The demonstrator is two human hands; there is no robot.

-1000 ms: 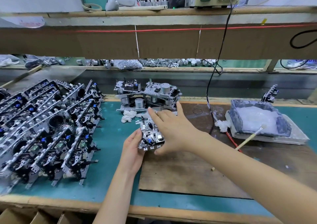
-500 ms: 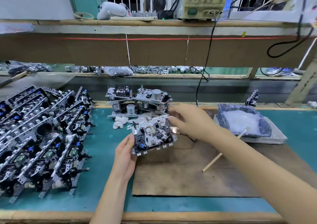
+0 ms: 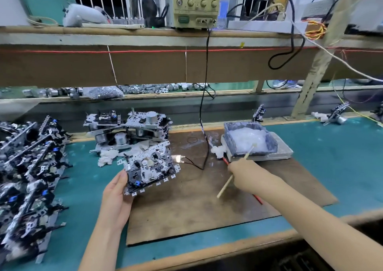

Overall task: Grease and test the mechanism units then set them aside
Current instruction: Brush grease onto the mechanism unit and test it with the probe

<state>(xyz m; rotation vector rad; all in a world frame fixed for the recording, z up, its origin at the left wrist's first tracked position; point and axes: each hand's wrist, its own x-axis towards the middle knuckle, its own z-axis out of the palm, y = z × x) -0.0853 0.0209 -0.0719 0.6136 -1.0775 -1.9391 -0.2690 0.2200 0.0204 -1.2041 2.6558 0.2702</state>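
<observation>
Unit [image 3: 150,168], a flat rectangular plate of perforated bright metal crowded with black plastic parts and small round wheels, is tilted up over the back left corner of the scuffed brown board [image 3: 186,214]. The left hand [image 3: 117,200] grips its near-left edge (thumb along the edge, fingers hidden beneath). The right hand [image 3: 246,174] is closed round a thin, pale wooden stick [image 3: 224,185], whose upper tip lies at the near wall of a square grey tub [image 3: 272,144]. The tub holds lumpy, glossy white grease [image 3: 245,139].

A black lead [image 3: 204,96] drops from the beige supply [image 3: 195,3] on the shelf to shiny clips [image 3: 179,158] just beside the unit's right corner. Behind the unit is a stack [image 3: 132,129] of similar units, with crumpled white tissue [image 3: 107,156] at its foot. More units stand on edge in rows [image 3: 31,167] on the teal mat [image 3: 342,167] at the left.
</observation>
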